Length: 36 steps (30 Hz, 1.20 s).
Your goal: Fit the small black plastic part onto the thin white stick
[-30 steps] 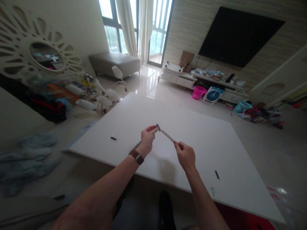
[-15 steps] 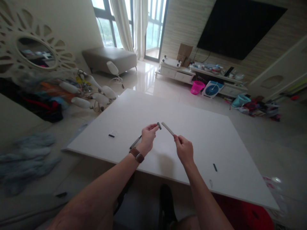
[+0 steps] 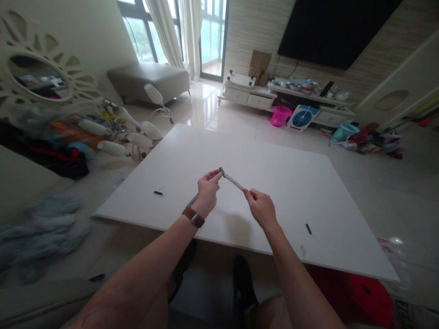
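Above a large white table (image 3: 291, 183) I hold both hands up close together. My right hand (image 3: 261, 209) pinches the lower end of a thin pale stick (image 3: 233, 182). My left hand (image 3: 207, 191), with a brown watch on its wrist, pinches a small dark cap (image 3: 222, 171) that sits against the stick's upper tip. A second slim dark stick (image 3: 193, 200) lies on the table, partly hidden behind my left wrist.
A small black piece with a clear bit (image 3: 158, 192) lies on the table at left; another small dark piece (image 3: 308, 228) lies at right. Lamp parts and clutter (image 3: 116, 132) fill the floor at left. A pink basket (image 3: 280, 115) and a TV stand sit beyond.
Half a second ago the cap and the stick's tip were apart; now they are together again. The view has also tilted downward a little.
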Each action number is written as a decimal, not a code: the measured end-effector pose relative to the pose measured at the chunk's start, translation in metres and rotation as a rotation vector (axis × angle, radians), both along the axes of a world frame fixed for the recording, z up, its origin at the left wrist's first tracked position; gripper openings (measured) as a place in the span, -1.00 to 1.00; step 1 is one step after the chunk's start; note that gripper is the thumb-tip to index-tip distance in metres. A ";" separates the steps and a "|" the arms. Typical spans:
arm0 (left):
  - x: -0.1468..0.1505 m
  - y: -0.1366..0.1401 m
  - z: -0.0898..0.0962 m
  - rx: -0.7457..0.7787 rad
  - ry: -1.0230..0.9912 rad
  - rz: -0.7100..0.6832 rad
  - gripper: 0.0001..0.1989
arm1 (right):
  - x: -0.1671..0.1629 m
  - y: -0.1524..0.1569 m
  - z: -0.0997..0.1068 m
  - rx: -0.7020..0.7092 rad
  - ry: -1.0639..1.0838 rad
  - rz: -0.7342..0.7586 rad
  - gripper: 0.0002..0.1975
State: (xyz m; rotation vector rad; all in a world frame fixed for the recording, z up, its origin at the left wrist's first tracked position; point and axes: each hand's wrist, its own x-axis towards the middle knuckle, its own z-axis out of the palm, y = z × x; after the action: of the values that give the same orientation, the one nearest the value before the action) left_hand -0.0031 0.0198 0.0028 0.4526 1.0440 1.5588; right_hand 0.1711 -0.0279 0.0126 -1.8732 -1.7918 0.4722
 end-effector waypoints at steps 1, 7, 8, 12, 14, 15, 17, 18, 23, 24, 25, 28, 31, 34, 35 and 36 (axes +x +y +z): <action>-0.001 0.001 0.000 0.002 0.004 0.042 -0.64 | 0.000 0.000 0.000 0.014 -0.011 -0.017 -0.49; 0.004 -0.001 -0.003 -0.024 0.020 -0.071 -0.63 | 0.000 0.000 0.001 0.050 0.038 -0.025 -0.49; 0.005 -0.001 -0.004 -0.018 0.003 -0.071 -0.62 | 0.000 0.000 0.001 0.017 0.019 -0.010 -0.49; 0.001 0.002 -0.003 0.001 -0.031 0.036 -0.61 | 0.000 -0.001 0.003 0.015 -0.036 -0.026 -0.49; 0.000 0.003 -0.003 -0.009 -0.011 0.023 -0.60 | 0.000 -0.001 0.004 0.081 -0.001 -0.056 -0.48; 0.001 0.002 -0.003 -0.015 -0.004 -0.004 -0.59 | 0.000 -0.001 0.004 0.097 0.020 -0.055 -0.48; 0.004 0.000 -0.004 -0.019 -0.005 -0.051 -0.59 | 0.000 -0.001 0.004 0.060 0.030 -0.018 -0.49; 0.005 -0.001 -0.004 -0.016 -0.011 -0.059 -0.58 | 0.000 0.000 0.004 0.027 0.009 -0.004 -0.49; 0.004 -0.001 0.000 -0.027 -0.003 -0.012 -0.61 | 0.005 0.001 0.005 0.093 -0.078 -0.131 -0.49; 0.004 -0.001 0.000 -0.032 0.004 -0.018 -0.61 | 0.005 0.000 0.005 0.121 -0.060 -0.124 -0.48; 0.005 -0.002 0.000 -0.033 0.012 -0.034 -0.62 | 0.005 0.000 0.005 0.129 -0.039 -0.093 -0.47; 0.009 -0.005 -0.003 -0.025 0.032 -0.093 -0.63 | 0.003 0.000 0.003 0.109 -0.055 -0.030 -0.49; 0.013 -0.008 -0.005 -0.046 0.043 -0.106 -0.62 | 0.003 0.001 0.003 0.152 -0.094 -0.129 -0.50; 0.014 -0.008 -0.005 -0.048 0.046 -0.114 -0.62 | 0.005 0.002 0.005 0.153 -0.045 -0.079 -0.49; 0.014 -0.008 -0.005 -0.042 0.045 -0.120 -0.61 | 0.005 0.002 0.005 0.131 -0.045 -0.054 -0.49; 0.013 -0.008 -0.005 -0.041 0.042 -0.122 -0.61 | 0.007 0.003 0.005 0.113 -0.061 -0.055 -0.50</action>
State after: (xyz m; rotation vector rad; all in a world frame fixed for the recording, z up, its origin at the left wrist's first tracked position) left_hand 0.0102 0.0118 -0.0025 0.5137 1.0589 1.4230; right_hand 0.1776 -0.0253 0.0178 -1.8719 -1.7631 0.2907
